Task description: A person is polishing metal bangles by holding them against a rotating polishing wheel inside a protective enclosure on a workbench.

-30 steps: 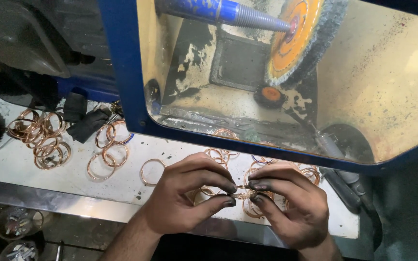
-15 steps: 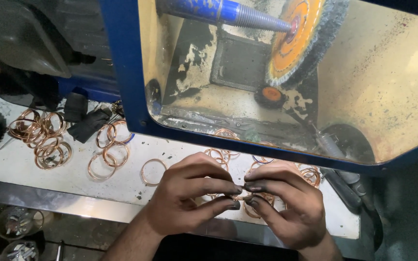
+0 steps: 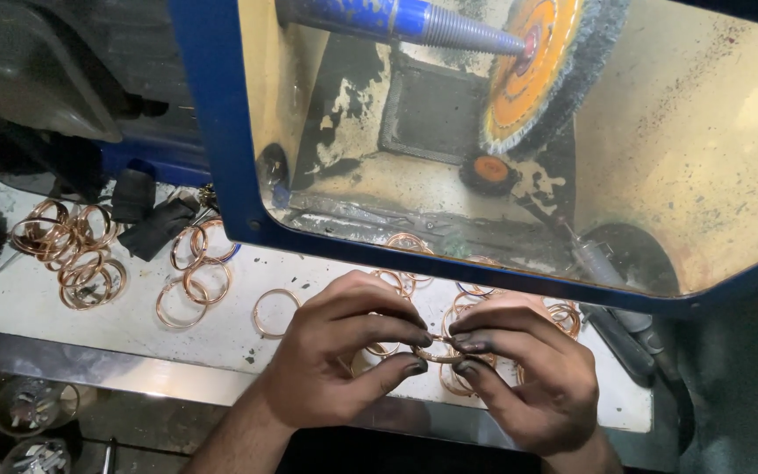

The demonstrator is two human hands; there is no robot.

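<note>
**Both hands pinch one copper ring at bench edge**

Far left: heap of thin copper-coloured metal rings (image 3: 67, 254) on the white, scuffed bench top (image 3: 221, 338). Left hand (image 3: 335, 355), fingers curled, blackened tips pinching a thin copper-coloured ring (image 3: 438, 354). Right hand (image 3: 528, 373) mirrors it, pinching the same ring's other side. Above: blue-framed polishing enclosure (image 3: 212, 132), orange bristle wheel (image 3: 546, 70).

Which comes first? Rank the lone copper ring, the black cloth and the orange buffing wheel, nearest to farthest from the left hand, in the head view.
From the left hand:
1. Lone copper ring, just to its upper left on the bench.
2. Black cloth, farther left, beside the ring piles.
3. Orange buffing wheel, high up inside the blue-framed hood.
</note>
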